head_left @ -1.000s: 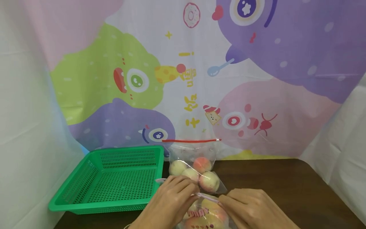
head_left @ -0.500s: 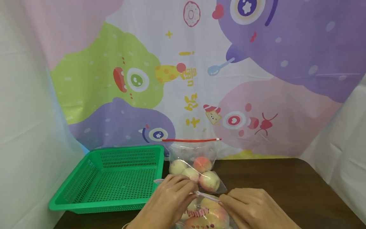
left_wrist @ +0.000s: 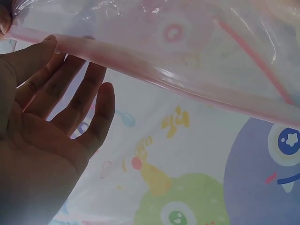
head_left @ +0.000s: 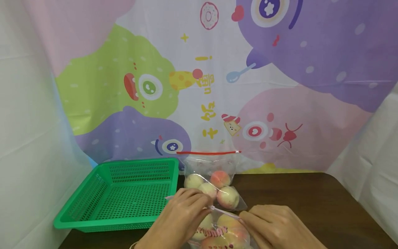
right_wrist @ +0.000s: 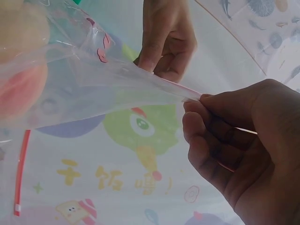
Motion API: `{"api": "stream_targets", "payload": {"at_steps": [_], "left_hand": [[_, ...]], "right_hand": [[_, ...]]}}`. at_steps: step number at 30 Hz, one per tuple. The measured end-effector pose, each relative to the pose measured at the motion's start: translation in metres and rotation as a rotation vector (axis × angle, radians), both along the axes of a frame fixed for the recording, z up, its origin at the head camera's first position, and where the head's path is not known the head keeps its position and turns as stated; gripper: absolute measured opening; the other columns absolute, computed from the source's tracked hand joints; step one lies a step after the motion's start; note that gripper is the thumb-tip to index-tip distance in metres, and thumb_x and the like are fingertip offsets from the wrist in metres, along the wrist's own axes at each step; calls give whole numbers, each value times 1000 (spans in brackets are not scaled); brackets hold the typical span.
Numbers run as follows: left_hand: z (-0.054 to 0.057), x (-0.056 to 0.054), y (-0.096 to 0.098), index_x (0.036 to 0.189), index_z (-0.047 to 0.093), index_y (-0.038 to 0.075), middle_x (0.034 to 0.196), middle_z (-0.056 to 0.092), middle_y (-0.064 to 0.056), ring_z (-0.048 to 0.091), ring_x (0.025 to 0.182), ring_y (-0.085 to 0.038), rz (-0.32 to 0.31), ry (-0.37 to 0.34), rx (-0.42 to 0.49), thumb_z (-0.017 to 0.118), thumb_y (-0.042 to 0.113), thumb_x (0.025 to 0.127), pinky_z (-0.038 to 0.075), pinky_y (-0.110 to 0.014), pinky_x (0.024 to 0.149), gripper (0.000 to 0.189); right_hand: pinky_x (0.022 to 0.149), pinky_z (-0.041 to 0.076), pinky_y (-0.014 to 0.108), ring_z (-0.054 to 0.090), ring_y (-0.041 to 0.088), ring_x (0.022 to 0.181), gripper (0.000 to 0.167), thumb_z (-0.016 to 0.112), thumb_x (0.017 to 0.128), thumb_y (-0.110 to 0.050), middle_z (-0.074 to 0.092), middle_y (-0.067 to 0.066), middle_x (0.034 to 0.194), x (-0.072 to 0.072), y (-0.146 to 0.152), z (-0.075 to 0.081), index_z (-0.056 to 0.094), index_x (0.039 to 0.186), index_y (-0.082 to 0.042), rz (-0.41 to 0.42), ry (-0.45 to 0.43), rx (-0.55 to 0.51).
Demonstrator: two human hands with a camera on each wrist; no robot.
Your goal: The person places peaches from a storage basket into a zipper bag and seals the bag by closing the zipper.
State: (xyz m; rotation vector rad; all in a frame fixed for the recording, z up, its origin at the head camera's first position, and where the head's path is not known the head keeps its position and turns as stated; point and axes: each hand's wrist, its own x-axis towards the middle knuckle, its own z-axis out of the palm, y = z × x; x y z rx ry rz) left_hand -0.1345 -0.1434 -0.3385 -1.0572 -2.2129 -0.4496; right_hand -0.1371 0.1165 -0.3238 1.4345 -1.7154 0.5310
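In the head view a clear zip bag of peaches [head_left: 237, 233], printed with pinkish-red lettering, sits at the near edge. My left hand [head_left: 183, 212] pinches its pink zip strip [left_wrist: 140, 68] between thumb and fingers, close to a small pale slider [head_left: 212, 207]. My right hand [head_left: 276, 221] pinches the strip's right end, and the right wrist view shows its thumb and fingertips [right_wrist: 194, 122] meeting at that corner. Part of the strip juts out left of the left hand. Just behind stands a second zip bag [head_left: 209, 162] with a red strip, its peaches [head_left: 228, 197] partly covered by the left hand.
A green perforated basket [head_left: 136, 200] stands at the left on the dark wooden table [head_left: 298, 188]. A cartoon-printed cloth [head_left: 211, 86] hangs behind, with white cloth walls [head_left: 25, 138] at both sides.
My left hand and the slider have shifted slightly left along the zip strip. The right hand keeps its pinch at nearly the same spot; the rear bag and basket have not moved.
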Motion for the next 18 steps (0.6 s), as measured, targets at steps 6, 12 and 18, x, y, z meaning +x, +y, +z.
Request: {"api": "stream_targets", "payload": {"at_steps": [6, 12, 18], "left_hand": [[2, 1, -1, 99, 66, 18, 96, 66, 12, 62, 98, -9, 16, 0, -3, 72, 17, 92, 47, -26, 83, 9], [3, 1, -2, 99, 67, 18, 95, 67, 11, 62, 96, -9, 15, 2, -2, 72, 15, 91, 48, -27, 85, 10], [4, 7, 0, 92, 65, 16, 86, 65, 9, 60, 84, -9, 11, 73, -35, 70, 15, 93, 48, -26, 77, 5]], "right_hand": [[61, 49, 14, 57, 4, 69, 31, 45, 105, -14, 62, -5, 81, 0, 2, 1, 71, 93, -5, 8, 3, -7], [59, 47, 12, 54, 3, 66, 30, 46, 105, -15, 61, -5, 78, 0, 1, 1, 71, 92, -5, 15, -12, -30], [58, 44, 8, 51, 1, 63, 24, 53, 101, -17, 59, -7, 73, 3, -7, 4, 70, 86, -9, 36, -5, -64]]}}
